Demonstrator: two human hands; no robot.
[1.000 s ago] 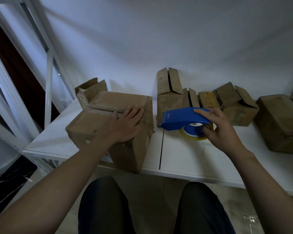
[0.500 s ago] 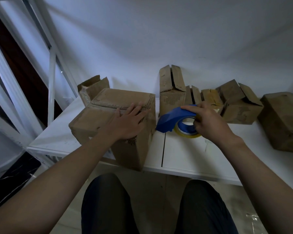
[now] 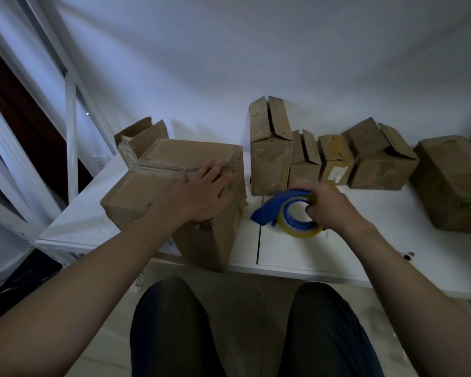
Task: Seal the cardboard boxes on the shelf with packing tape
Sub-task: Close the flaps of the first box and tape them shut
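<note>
A large cardboard box [image 3: 158, 186] stands at the front left of the white shelf [image 3: 297, 257], its near corner hanging over the edge. My left hand [image 3: 204, 194] lies flat on its closed top flaps, fingers straight. To its right a blue tape dispenser [image 3: 279, 209] with a yellowish tape roll [image 3: 303, 232] rests on the shelf. My right hand [image 3: 329, 208] grips the dispenser at the roll, fingers curled round it.
Along the wall stand several smaller boxes: an open one [image 3: 139, 142] at back left, a tall open one [image 3: 269, 148], two small ones [image 3: 305, 164], another open one [image 3: 378, 159] and a big closed box [image 3: 452, 180] at right. White shelf posts rise at left. My knees are below.
My right hand has brought the tape dispenser down onto the shelf and tilted its nose down to the left. The left hand stays flat on the big box.
</note>
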